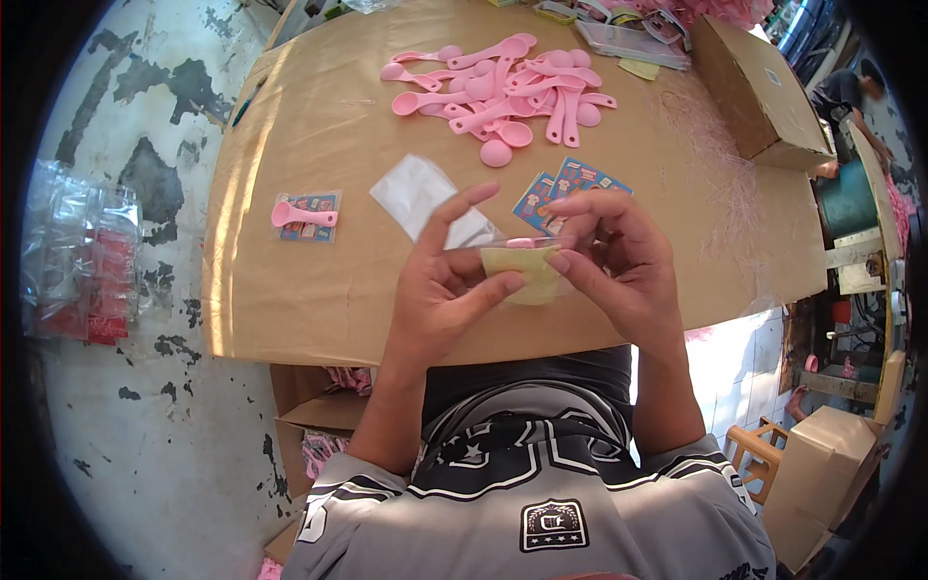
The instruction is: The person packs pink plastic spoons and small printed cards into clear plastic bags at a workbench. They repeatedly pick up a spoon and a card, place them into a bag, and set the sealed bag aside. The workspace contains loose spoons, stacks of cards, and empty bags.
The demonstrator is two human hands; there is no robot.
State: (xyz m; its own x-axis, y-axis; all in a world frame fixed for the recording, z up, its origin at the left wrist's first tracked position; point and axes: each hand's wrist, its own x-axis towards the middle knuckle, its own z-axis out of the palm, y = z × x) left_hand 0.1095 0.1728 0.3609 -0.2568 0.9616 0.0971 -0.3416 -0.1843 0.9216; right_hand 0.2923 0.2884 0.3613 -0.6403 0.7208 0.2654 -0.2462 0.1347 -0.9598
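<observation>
- Table [319, 309] covered in brown paper, its left edge sunlit.
- Toward the far edge, midway: a heap of pink plastic scoops [480, 88].
- Near the left edge: a single pink scoop [306, 217] over a blue printed card [323, 203].
- Center: whitish plastic bags [425, 198]; beside them, overlapping blue cards [590, 184].
- Far right corner: a cardboard box [749, 97].

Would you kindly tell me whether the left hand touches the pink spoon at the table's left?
Apart: the head view shows brown tabletop between the left hand and the pink spoon.
</observation>
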